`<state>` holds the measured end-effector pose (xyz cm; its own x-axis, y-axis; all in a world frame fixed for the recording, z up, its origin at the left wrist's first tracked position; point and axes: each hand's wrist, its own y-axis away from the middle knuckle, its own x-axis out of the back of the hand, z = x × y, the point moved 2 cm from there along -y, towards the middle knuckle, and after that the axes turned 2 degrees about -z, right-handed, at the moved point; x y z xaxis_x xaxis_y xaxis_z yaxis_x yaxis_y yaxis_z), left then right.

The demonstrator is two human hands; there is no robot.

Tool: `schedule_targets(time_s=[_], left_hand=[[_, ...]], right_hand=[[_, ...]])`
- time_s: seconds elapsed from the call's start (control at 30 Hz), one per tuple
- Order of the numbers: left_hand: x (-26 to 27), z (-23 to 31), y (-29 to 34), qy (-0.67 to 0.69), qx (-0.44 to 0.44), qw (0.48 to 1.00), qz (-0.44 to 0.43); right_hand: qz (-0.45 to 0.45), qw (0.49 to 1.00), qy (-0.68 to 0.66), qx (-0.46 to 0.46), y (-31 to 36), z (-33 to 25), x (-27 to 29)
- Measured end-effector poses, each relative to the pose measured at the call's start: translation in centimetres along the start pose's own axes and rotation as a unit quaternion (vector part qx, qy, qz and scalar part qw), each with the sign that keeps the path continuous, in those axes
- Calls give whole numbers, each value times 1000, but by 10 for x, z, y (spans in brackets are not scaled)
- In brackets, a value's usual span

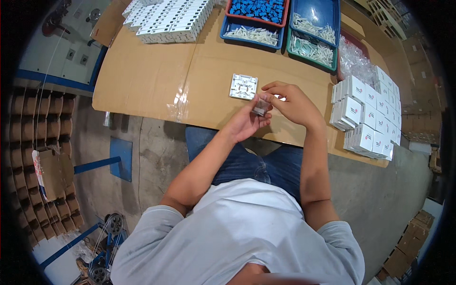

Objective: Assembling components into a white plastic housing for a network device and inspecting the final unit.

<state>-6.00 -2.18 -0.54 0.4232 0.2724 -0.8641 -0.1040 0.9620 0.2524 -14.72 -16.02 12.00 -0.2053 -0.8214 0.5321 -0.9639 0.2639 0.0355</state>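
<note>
My left hand point(246, 121) is closed on a small clear plastic packet point(259, 110) just above the front edge of the table. What is inside the packet is too small to make out. Bent over from the right, my right hand point(293, 103) has its thumb and fingers drawn together at the packet's upper end, against my left fingertips. Whatever those fingers pinch is hidden. Just beyond my hands, a square white plastic switch or socket module point(244, 86) lies on the table, its inner side with metal parts facing up.
Cardboard covers the table point(142, 80). Rows of white modules point(175, 23) stand at the back left. Trays of blue parts point(256, 10) and white plastic pieces point(251, 35) sit at the back. Clear bags point(354, 57) and stacked white boxes point(368, 111) line the right side.
</note>
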Motion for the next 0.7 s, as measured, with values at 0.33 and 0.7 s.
schedule_targets(time_s=[0.33,0.7], left_hand=[[43,-15,-23,105,167,967,-159],[41,-10,-28,117,220,956,-153]], right_hand=[[201,973,117,-13,-87,75,31],[11,953,301,13,-215,132,43]])
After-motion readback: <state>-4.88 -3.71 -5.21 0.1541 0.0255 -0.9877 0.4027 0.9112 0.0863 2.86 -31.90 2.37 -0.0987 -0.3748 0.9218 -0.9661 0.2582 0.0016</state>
